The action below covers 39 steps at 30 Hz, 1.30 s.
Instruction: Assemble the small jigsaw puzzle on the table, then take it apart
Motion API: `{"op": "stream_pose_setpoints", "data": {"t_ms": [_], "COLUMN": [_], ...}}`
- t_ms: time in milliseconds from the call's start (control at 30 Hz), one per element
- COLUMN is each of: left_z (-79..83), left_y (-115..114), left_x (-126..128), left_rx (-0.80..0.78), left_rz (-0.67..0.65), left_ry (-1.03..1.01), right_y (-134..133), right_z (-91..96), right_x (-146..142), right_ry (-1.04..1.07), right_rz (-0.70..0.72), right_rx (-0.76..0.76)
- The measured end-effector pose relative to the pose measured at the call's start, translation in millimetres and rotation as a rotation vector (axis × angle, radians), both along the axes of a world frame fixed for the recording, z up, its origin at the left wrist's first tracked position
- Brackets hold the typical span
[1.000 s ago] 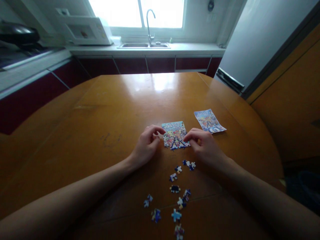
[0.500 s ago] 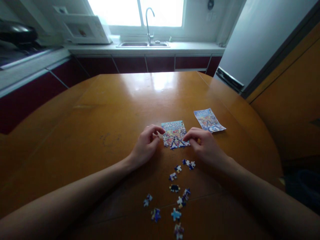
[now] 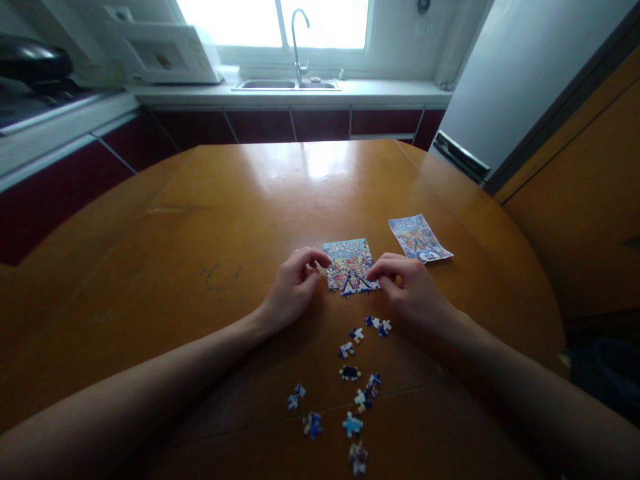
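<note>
A partly joined jigsaw puzzle (image 3: pixel 347 263) lies flat on the table, its picture crowded with colourful figures and its lower edge uneven. At its left side rests my left hand (image 3: pixel 297 280), the index fingertip against the edge and the thumb apart from it. My right hand (image 3: pixel 413 287) is at the lower right corner, with its index fingertip on the puzzle and the thumb a little apart. Whether a small piece is under those right fingers is hidden. Below the puzzle, loose jigsaw pieces (image 3: pixel 350 373) are scattered towards me, including a light blue piece (image 3: pixel 353 424).
A printed picture sheet (image 3: pixel 420 239) with a similar design lies beyond my right hand. The wooden table (image 3: pixel 225 200) has a rounded edge. Behind it stand a counter with a sink (image 3: pixel 270 85) and tap, a microwave (image 3: pixel 165 57) at left and a fridge (image 3: pixel 525 73) at right.
The view has tipped down very slightly, shifting everything a little up in the picture. Both hands and the puzzle keep their places.
</note>
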<state>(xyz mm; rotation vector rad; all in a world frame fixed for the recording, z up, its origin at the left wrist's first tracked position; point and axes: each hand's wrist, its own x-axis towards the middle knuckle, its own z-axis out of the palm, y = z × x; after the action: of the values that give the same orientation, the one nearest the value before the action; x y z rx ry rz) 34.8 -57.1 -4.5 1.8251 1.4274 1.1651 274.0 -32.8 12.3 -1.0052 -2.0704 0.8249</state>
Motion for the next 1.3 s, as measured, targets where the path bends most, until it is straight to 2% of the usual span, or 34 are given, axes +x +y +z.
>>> {"op": "stream_pose_setpoints", "data": {"t_ms": [1300], "left_z": [-1.5], "left_y": [1.4], "left_x": [2.5], "left_rx": [0.019], "left_rz": [-0.006], "left_ry": [-0.042], "right_y": [-2.9], "right_z": [-2.4], "right_x": [-0.5], "right_ry": [-0.028], "right_rz": [0.053], "right_rx": [0.006]}}
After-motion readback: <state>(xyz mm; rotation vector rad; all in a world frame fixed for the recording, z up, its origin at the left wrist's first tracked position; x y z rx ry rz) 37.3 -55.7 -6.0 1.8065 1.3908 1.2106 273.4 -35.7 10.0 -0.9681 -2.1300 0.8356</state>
